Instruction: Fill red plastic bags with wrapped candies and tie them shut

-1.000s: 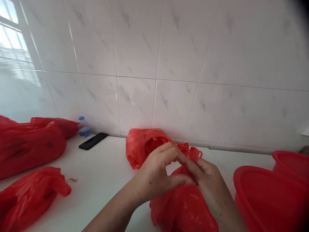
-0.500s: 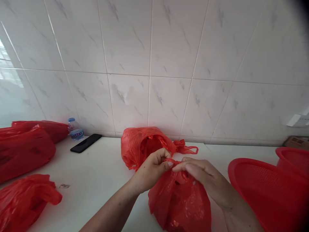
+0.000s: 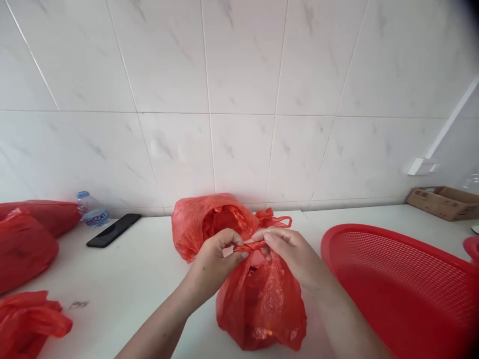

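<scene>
A filled red plastic bag [image 3: 262, 304] stands on the white counter [image 3: 149, 279] in front of me. My left hand [image 3: 213, 262] pinches one twisted handle of that bag at its top. My right hand [image 3: 292, 254] pinches the other end of the same handle strip, fingers closed. The strip is stretched between the two hands. Just behind them lies a second red bag [image 3: 204, 222], open at the mouth, with its handles loose to the right.
A large red mesh basket [image 3: 396, 279] sits at the right, another red rim [image 3: 472, 247] at the far right edge. More red bags [image 3: 26, 239] lie at the left and at the lower left [image 3: 26, 324]. A black phone [image 3: 113, 230], a small water bottle [image 3: 91, 210] and a brown tray [image 3: 443, 202] stand by the tiled wall.
The view has swung to the right. My hands have lifted the bag's handles and drawn them apart into a taut strip; the bag now hangs lower beneath them.
</scene>
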{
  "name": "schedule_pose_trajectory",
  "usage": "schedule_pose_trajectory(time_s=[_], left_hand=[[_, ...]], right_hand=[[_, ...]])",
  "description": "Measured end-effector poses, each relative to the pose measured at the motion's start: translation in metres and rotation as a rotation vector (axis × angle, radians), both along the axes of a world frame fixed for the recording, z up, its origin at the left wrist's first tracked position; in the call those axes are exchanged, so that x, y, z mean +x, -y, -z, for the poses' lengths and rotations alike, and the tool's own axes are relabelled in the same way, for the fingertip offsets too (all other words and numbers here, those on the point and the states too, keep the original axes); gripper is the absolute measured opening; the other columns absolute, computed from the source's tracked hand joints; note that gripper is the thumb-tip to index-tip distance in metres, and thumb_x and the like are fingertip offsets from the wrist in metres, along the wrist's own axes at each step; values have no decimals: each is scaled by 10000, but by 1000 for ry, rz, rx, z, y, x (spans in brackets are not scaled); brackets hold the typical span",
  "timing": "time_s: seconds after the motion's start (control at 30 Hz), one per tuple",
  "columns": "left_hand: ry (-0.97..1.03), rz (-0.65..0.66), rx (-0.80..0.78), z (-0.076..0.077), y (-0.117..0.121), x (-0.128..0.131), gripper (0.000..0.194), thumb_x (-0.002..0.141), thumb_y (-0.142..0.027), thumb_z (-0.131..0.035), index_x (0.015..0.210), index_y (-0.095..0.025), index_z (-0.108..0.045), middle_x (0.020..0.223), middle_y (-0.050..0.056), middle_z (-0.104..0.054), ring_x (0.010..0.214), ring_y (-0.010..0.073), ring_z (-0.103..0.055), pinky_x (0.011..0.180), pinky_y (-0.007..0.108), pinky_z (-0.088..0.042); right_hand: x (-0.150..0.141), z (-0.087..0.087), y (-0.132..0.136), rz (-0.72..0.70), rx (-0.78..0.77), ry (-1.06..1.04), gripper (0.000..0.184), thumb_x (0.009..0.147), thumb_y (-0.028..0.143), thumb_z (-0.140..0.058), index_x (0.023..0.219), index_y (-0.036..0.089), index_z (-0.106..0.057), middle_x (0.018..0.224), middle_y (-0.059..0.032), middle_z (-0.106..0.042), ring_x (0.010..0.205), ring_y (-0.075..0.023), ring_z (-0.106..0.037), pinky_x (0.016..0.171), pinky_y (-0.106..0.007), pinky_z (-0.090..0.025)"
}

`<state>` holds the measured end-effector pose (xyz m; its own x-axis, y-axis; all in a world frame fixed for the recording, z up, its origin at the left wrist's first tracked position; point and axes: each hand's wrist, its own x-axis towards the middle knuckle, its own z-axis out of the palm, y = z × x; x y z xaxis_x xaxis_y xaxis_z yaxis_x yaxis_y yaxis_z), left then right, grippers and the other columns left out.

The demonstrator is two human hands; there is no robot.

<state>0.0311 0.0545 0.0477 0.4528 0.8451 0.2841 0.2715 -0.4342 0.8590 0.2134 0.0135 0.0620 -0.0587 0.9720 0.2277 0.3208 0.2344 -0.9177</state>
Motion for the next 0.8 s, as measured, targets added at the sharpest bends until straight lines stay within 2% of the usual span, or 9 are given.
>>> schedule_pose_trajectory(time_s=[0.07,0.13,0.27,0.37,0.43,0.53,0.63,0.7,0.8], left_hand=[[-107,-12,109,0,10,-10,134,791,-156,-556,692,-210,-482,927,1,-570,850,160,-517,740,268,-382],[-252,56,137,2,24,-27,169,776,-137,-556,662,-210,-456,946,1,-576,873,166,-524,755,265,-385],[-557,228,-116,6,50,-71,183,710,-118,-613,664,-229,-474,822,-41,-583,784,151,-541,723,236,-410],[-522,231,-246,8,57,-88,137,712,-198,-653,782,-259,-553,894,-34,-615,839,176,-560,755,249,-437],[-376,205,-179,14,56,-82,194,747,-299,-660,920,-275,-575,1023,-3,-618,944,204,-558,848,286,-441],[-239,123,27,32,54,-52,505,693,-375,-735,1148,-297,-532,1329,71,-486,1203,279,-457,1013,376,-375],[-390,201,211,56,54,-18,964,512,-326,-852,1357,-276,-392,1501,174,-261,1323,396,-319,1045,490,-340],[-540,257,279,64,53,-9,898,574,-264,-805,1370,-312,-393,1499,165,-290,1280,405,-390,995,505,-388],[-616,218,234,52,54,-23,614,710,-108,-598,1262,-364,-513,1240,59,-594,1041,268,-603,876,363,-477]], right_hand=[[-1,11,-9,169,27,31,266,860,293,-463,972,192,-681,910,-30,-683,853,-160,-610,774,-270,-450],[1,30,-22,340,43,127,261,831,207,-447,944,187,-682,997,-46,-678,940,-166,-605,830,-271,-437],[18,77,-44,440,-40,226,257,777,115,-429,835,145,-677,989,-111,-665,962,-212,-595,854,-323,-410],[32,101,-45,364,-134,212,269,802,184,-442,982,159,-641,765,-42,-654,721,-178,-620,709,-298,-446],[38,110,-39,300,-171,192,321,844,296,-437,1094,164,-590,656,7,-607,603,-162,-595,639,-284,-446],[33,114,-24,201,-193,170,352,847,437,-455,993,160,-617,667,-3,-616,645,-173,-603,647,-281,-443],[21,114,-6,-16,-219,72,389,832,509,-470,891,163,-637,775,-25,-660,734,-186,-608,658,-273,-446],[17,115,-1,-151,-230,1,401,820,521,-484,894,161,-646,835,-36,-668,802,-200,-608,700,-280,-451],[21,121,-3,-191,-321,-32,427,805,531,-490,969,166,-640,768,-29,-640,740,-190,-605,644,-272,-446]])
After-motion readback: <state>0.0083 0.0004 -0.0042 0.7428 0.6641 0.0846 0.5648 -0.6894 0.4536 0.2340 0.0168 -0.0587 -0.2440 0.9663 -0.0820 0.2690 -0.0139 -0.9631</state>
